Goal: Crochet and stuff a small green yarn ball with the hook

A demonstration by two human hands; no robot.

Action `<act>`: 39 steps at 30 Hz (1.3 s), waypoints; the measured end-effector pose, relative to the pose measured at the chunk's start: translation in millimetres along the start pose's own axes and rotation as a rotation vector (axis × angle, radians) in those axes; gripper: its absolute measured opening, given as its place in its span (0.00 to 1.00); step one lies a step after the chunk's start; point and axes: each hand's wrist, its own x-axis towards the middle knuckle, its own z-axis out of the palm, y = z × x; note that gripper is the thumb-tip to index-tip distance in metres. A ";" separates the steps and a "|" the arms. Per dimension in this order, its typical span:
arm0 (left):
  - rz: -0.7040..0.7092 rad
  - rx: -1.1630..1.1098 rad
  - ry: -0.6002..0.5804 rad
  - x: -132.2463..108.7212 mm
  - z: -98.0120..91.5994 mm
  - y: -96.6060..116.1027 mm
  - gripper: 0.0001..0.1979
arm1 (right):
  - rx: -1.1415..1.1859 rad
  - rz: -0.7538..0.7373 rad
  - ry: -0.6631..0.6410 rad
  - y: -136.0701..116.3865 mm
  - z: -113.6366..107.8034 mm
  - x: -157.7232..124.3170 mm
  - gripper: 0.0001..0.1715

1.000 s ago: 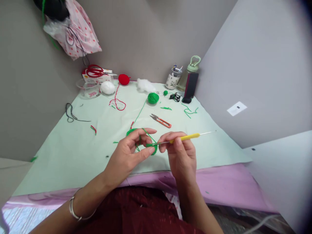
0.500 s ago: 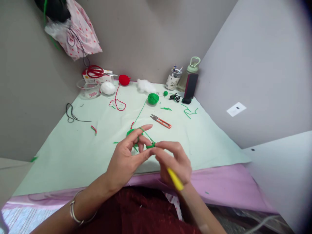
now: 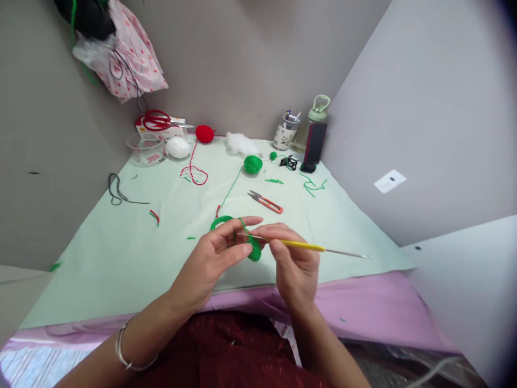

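Observation:
My left hand [image 3: 214,253] pinches a small green crochet piece [image 3: 254,250] between thumb and fingers, and green yarn runs over its raised index finger. In my right hand [image 3: 297,264] is a crochet hook [image 3: 302,245] with a yellow grip, held almost level. Its thin tip points left, at the top of the green piece; whether a loop is on it I cannot tell. Behind my left fingers lies a loose coil of green yarn [image 3: 221,220], partly hidden. A strand leads from there back to the green yarn ball [image 3: 253,165].
Orange thread snips [image 3: 265,202] lie just beyond my hands. Farther back are a red yarn ball [image 3: 204,134], a white yarn ball [image 3: 177,147], white stuffing [image 3: 240,143], red-handled scissors [image 3: 157,120], a pen cup [image 3: 286,133], a bottle [image 3: 318,114] and a phone [image 3: 315,143].
The hook has swung from pointing down toward me to nearly level, its rear end out to the right. The green piece has turned, showing more of its stitched side.

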 end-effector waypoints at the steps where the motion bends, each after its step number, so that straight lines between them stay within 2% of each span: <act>1: 0.019 0.037 0.027 -0.6 0.4 -1.9 0.19 | -0.051 -0.019 -0.014 1.6 0.8 -2.1 0.14; 4: 0.025 0.015 0.097 -0.4 3.9 -5.6 0.23 | -0.287 -0.180 -0.010 7.6 1.8 -11.2 0.22; 7: -0.108 -0.185 0.055 3.3 6.3 -4.2 0.23 | -0.470 -0.367 -0.023 11.6 -0.4 -16.3 0.28; 8: -0.160 -0.247 0.032 5.0 5.9 -2.8 0.21 | -0.461 -0.359 -0.008 11.4 -1.6 -15.7 0.27; 10: -0.220 -0.323 0.007 7.7 3.5 0.2 0.19 | -0.340 -0.242 0.064 8.3 -3.8 -11.3 0.18; 13: -0.204 -0.318 0.006 8.8 0.2 2.8 0.17 | -0.026 0.001 0.181 2.2 -5.2 -2.0 0.10; 15: -0.173 -0.253 -0.025 7.4 -0.2 2.2 0.17 | 0.121 0.090 0.164 0.9 -4.8 1.4 0.10; 20: -0.031 -0.023 -0.100 2.0 -2.6 -2.4 0.21 | 0.139 0.128 0.027 6.1 -3.6 -0.9 0.08; 23: -0.010 0.046 -0.102 -0.1 -7.1 -2.1 0.25 | 0.213 0.174 0.044 6.0 -2.4 0.0 0.08; 26: -0.006 0.058 -0.074 -1.0 -8.8 0.3 0.26 | 0.281 0.225 0.083 2.5 -0.7 4.3 0.10; 30: 0.010 0.076 -0.031 -1.0 -5.8 3.5 0.27 | 0.291 0.232 0.066 -0.9 -2.3 7.7 0.12; 34: 0.043 0.129 -0.008 -1.4 -3.3 7.3 0.26 | 0.187 0.184 0.014 -3.4 -8.4 6.2 0.13; 37: 0.070 0.197 0.011 -2.6 -2.0 9.7 0.26 | 0.067 0.083 -0.023 -7.2 -12.0 2.9 0.12; 39: 0.092 0.252 0.041 -3.5 -0.2 9.5 0.25 | -0.090 -0.036 -0.054 -9.2 -13.4 -0.9 0.13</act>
